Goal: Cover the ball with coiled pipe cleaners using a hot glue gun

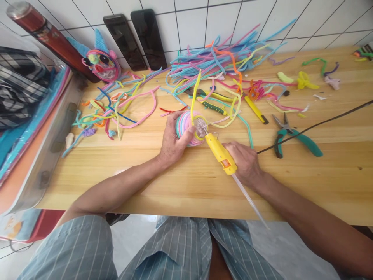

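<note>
Gluing appeared underway: left hand (172, 140) gripped the striped ball (183, 123), right hand (244, 160) gripped the glue gun (219, 151); the yellow strand (196, 93) seemingly needed pressing down next.

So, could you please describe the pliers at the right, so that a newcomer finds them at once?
On the wooden table, find the right hand and follow the dark cord rightward. It crosses the open pliers; teal handles set them apart from the yellow-and-green tool.
</note>
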Demonstrator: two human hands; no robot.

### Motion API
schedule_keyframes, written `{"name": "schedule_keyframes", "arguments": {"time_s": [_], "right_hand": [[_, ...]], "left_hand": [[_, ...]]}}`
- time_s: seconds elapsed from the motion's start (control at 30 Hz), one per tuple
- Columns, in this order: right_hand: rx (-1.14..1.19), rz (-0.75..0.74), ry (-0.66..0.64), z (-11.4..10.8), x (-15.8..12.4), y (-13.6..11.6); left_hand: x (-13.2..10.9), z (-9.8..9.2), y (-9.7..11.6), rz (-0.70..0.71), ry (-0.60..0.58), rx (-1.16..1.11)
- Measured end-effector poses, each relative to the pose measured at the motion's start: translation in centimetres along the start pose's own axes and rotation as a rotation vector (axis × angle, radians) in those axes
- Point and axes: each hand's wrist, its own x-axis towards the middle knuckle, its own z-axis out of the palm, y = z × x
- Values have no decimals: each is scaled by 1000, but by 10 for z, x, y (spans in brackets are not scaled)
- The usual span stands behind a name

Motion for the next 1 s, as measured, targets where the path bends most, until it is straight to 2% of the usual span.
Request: {"name": "schedule_keyframes", "arguments": {"time_s": [0.67,1.0], "right_hand": [[20,54,-5,3,-7,3],[42,67,-50,3,-10,5]], "left_hand": [[2,0,3,26,15,-11],[1,-1,2,25,-3,8]]}}
